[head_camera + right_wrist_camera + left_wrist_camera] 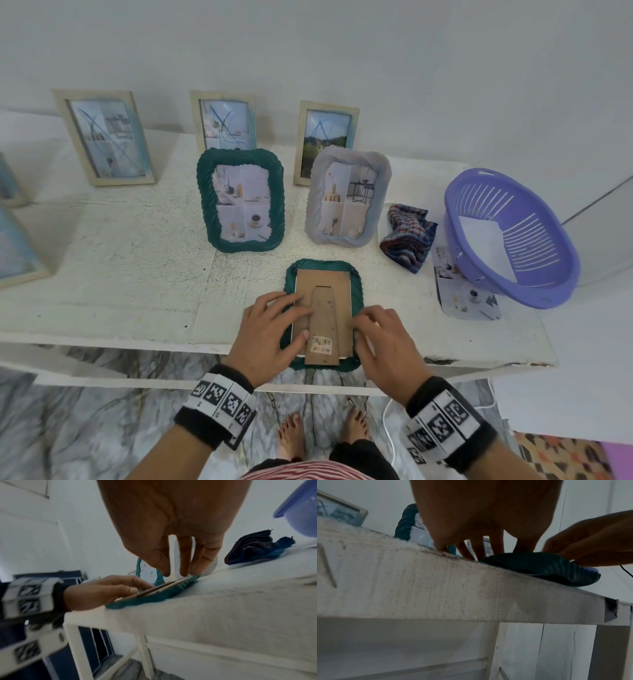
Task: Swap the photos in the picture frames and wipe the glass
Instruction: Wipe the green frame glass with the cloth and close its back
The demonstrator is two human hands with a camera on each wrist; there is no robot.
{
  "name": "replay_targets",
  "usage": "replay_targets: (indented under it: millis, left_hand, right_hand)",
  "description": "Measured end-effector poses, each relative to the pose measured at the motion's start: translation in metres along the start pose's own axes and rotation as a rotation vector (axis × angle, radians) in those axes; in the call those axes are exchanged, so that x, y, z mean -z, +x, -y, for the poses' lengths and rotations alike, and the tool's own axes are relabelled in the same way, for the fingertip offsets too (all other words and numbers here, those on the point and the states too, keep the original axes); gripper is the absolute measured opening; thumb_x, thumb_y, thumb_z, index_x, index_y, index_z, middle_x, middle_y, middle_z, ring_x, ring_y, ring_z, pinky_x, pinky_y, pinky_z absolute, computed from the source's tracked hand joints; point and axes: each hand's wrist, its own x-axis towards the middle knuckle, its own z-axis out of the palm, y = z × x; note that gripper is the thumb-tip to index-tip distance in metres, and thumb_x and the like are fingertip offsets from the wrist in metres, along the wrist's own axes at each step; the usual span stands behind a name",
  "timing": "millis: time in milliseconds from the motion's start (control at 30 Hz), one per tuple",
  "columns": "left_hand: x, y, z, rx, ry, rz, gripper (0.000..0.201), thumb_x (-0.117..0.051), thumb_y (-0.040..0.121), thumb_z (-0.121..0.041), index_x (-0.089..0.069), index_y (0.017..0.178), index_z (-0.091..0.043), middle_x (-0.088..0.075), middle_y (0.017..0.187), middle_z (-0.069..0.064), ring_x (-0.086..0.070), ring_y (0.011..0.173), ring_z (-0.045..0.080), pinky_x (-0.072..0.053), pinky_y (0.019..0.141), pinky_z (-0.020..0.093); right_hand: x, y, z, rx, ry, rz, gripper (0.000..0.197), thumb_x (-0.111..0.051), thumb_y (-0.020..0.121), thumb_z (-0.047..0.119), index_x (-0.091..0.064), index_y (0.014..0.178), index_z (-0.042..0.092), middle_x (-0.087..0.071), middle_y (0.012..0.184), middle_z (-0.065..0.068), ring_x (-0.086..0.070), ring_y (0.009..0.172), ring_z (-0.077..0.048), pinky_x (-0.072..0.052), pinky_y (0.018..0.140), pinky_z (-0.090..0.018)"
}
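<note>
A green rope-edged frame (323, 270) lies face down at the table's front edge, its brown cardboard back (323, 308) and stand upward. My left hand (291, 315) rests flat on the left half of the back, fingers spread, thumb near the barcode sticker. My right hand (363, 325) has bent fingers on the frame's right rim and pinches it, thumb low on the edge. The left wrist view shows the frame (539, 563) overhanging the table edge. A checked cloth (409, 236) lies to the right. A loose photo (466, 294) sticks out from under the basket.
A second green frame (240, 200) and a lilac frame (347, 197) stand behind. Three beige frames (106, 137) line the wall, with more at the left edge (17, 246). A purple basket (510, 236) holding white paper sits at the right. The table edge (171, 339) runs just under my wrists.
</note>
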Motion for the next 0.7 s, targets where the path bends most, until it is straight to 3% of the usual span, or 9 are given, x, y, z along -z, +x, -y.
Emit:
replay_targets:
  millis: [100, 233, 367, 500, 567, 700]
  left_hand:
    - [-0.001, 0.000, 0.002, 0.007, -0.020, -0.004, 0.036, -0.048, 0.089, -0.051, -0.060, 0.121, -0.039, -0.050, 0.140, -0.018, -0.036, 0.129, 0.012, -0.039, 0.092, 0.039]
    - [-0.001, 0.001, 0.003, 0.007, -0.030, -0.001, 0.036, -0.048, 0.090, -0.051, -0.058, 0.122, -0.040, -0.048, 0.140, -0.019, -0.037, 0.128, 0.013, -0.040, 0.093, 0.042]
    - [-0.002, -0.001, 0.002, 0.013, -0.033, -0.004, 0.036, -0.047, 0.091, -0.053, -0.056, 0.124, -0.042, -0.046, 0.141, -0.020, -0.035, 0.129, 0.011, -0.040, 0.094, 0.042]
    - [-0.002, -0.001, -0.002, 0.021, 0.039, 0.063, 0.049, -0.041, 0.088, -0.070, -0.049, 0.131, -0.048, -0.041, 0.144, -0.018, -0.031, 0.133, 0.014, -0.033, 0.098, 0.040]
    - [-0.003, -0.002, -0.005, 0.021, 0.081, 0.076, 0.052, -0.041, 0.086, -0.074, -0.049, 0.131, -0.049, -0.040, 0.145, -0.016, -0.030, 0.133, 0.015, -0.031, 0.099, 0.039]
    - [-0.002, -0.001, -0.007, 0.023, 0.087, 0.070, 0.051, -0.045, 0.085, -0.072, -0.051, 0.130, -0.049, -0.040, 0.145, -0.015, -0.030, 0.132, 0.016, -0.032, 0.098, 0.041]
  right_hand:
    - [0.001, -0.029, -0.009, 0.131, -0.058, 0.111, 0.025, -0.046, 0.089, 0.021, -0.065, 0.106, 0.020, -0.058, 0.111, 0.001, -0.053, 0.098, -0.017, -0.054, 0.076, -0.027]
    - [-0.004, -0.045, -0.013, 0.161, -0.094, 0.147, 0.032, -0.047, 0.092, 0.022, -0.064, 0.119, 0.017, -0.060, 0.124, -0.006, -0.054, 0.105, -0.021, -0.055, 0.080, -0.030]
    - [-0.011, -0.046, -0.010, 0.149, -0.045, 0.060, 0.030, -0.051, 0.089, 0.017, -0.067, 0.114, 0.013, -0.062, 0.121, -0.008, -0.056, 0.103, -0.023, -0.054, 0.083, -0.031]
    - [-0.016, -0.047, -0.006, 0.105, 0.016, -0.046, 0.025, -0.055, 0.089, 0.016, -0.069, 0.109, 0.010, -0.064, 0.117, -0.005, -0.058, 0.101, -0.020, -0.052, 0.086, -0.029]
    - [-0.017, -0.047, -0.002, 0.057, 0.013, -0.075, 0.023, -0.057, 0.089, 0.020, -0.068, 0.105, 0.009, -0.061, 0.118, -0.005, -0.061, 0.095, -0.017, -0.053, 0.083, -0.026]
    - [-0.022, -0.047, 0.008, -0.058, -0.002, -0.153, 0.020, -0.071, 0.080, 0.015, -0.067, 0.097, 0.006, -0.055, 0.103, -0.006, -0.059, 0.077, -0.015, -0.055, 0.064, -0.024]
